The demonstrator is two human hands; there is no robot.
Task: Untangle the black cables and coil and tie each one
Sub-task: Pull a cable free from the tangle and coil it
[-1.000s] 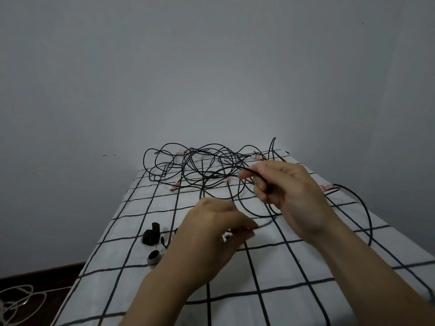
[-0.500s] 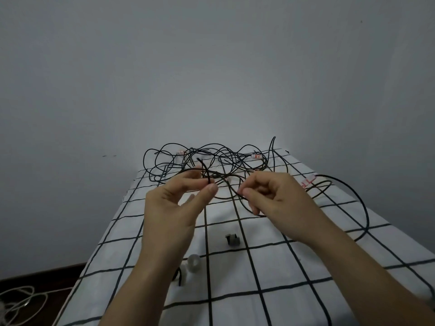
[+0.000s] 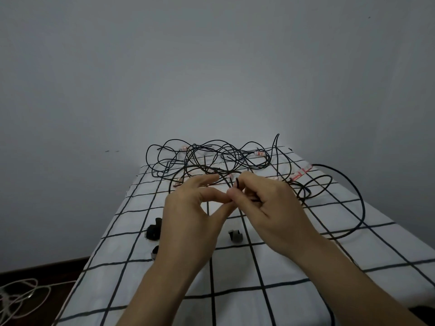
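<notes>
Bench (image 3: 282,290) covered in white cloth with a black grid, up against a plain grey wall (image 3: 211,67). Dark floor (image 3: 47,276) lower left, with a loose tangle of white cord (image 3: 21,300) lying on it, partly cut off by the frame edge.

Blocked across the far end by the tangle of black cables (image 3: 211,158) — and hemmed on the right by a wide cable loop (image 3: 359,196). Crowded mid-table by small black clips (image 3: 154,230). Left open along the near stretch of checked cloth (image 3: 235,290).
</notes>
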